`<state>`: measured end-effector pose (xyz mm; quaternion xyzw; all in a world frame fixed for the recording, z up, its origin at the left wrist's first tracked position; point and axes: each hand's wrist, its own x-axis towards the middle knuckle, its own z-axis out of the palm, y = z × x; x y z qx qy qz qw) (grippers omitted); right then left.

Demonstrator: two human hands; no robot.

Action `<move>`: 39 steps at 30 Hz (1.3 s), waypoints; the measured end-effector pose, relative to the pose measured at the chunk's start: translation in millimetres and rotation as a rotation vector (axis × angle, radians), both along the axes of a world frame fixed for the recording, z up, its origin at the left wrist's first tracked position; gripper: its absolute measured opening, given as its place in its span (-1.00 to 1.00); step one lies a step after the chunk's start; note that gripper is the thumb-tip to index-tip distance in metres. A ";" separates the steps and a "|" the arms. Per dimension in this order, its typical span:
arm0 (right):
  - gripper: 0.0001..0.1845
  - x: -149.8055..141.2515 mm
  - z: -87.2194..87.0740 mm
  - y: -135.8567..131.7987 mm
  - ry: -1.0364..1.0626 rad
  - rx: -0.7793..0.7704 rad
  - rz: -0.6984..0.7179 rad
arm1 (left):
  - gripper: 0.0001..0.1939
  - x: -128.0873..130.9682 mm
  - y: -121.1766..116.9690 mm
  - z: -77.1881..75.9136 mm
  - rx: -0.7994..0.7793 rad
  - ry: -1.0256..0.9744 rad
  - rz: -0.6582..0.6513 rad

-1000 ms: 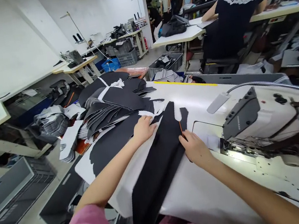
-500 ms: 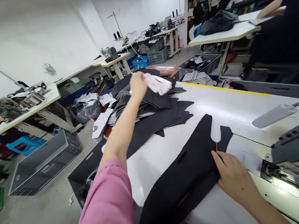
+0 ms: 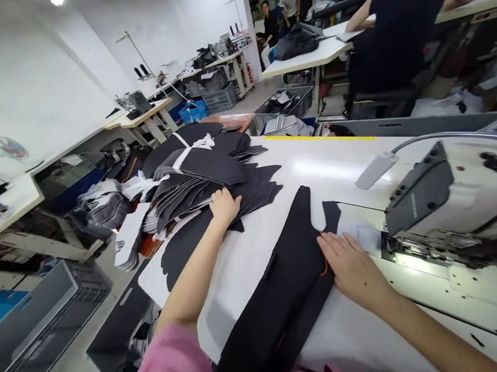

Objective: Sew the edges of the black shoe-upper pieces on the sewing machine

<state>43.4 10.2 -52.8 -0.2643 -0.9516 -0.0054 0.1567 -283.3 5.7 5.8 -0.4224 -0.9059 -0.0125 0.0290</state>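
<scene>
My left hand (image 3: 226, 207) is curled over the near edge of a pile of cut black fabric pieces (image 3: 254, 180), gripping at the upper layers; its fingertips are partly hidden. A white cloth strip (image 3: 195, 146) lies across the bundle on top of the pile. My right hand (image 3: 353, 267) holds the edge of a long black fabric panel (image 3: 281, 275), with its fingers over the notch where orange trim shows. The panel lies along the white table from its middle to my lap. Beside it, at the right, stands a sewing machine (image 3: 458, 197).
A grey lamp (image 3: 375, 170) on a bent stalk hangs over the table. Stacked grey-white pieces (image 3: 131, 236) sit left of the black pile. Grey crates (image 3: 40, 332) stand on the floor at left. A co-worker in dark clothing (image 3: 412, 28) sits at another table behind.
My left hand has let go of the white cloth strip and come down to the pile's near edge. The strip now rests on the bundle. My view has turned right.
</scene>
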 end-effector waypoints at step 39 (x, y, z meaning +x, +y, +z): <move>-0.33 99.4 4.4 -59.4 0.041 -0.318 -0.107 | -0.53 258.2 -1.0 -15.4 -0.163 -0.119 -1.373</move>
